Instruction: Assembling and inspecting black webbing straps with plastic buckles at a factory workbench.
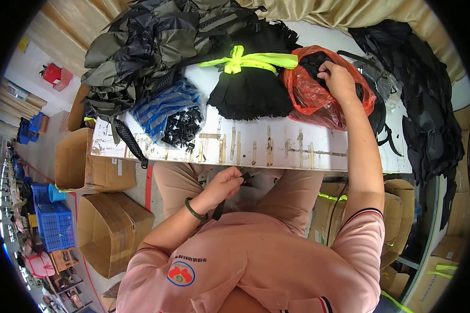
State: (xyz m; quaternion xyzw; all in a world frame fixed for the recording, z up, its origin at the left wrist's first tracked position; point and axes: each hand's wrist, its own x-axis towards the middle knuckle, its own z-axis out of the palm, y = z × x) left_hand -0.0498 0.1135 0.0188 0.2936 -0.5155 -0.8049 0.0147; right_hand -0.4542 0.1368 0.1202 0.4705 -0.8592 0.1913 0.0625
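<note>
At the right of the white worktable (360,151): your right hand (338,82) is over the open mouth of the red plastic bag (309,96), fingers curled toward the thumb; whether they grip anything, I cannot tell.
Bag contents: dark black pieces (312,62), too jumbled to make out, lie inside beside your fingers.
Above your lap: your left hand (224,187) is nearly closed, thumb and forefinger pinching a small black piece (248,179); its exact kind is unclear.
Left wrist: you wear a dark green bangle (194,209).
Fringed black bundle: black strips (250,98) lie just left of the red bag, tied with a fluorescent yellow band (237,62).
Buckles: black plastic buckles (183,126) spill at the mouth of a blue-striped clear bag (159,107).
Table's far left: grey-and-black fabric pieces (143,49) are heaped.
</note>
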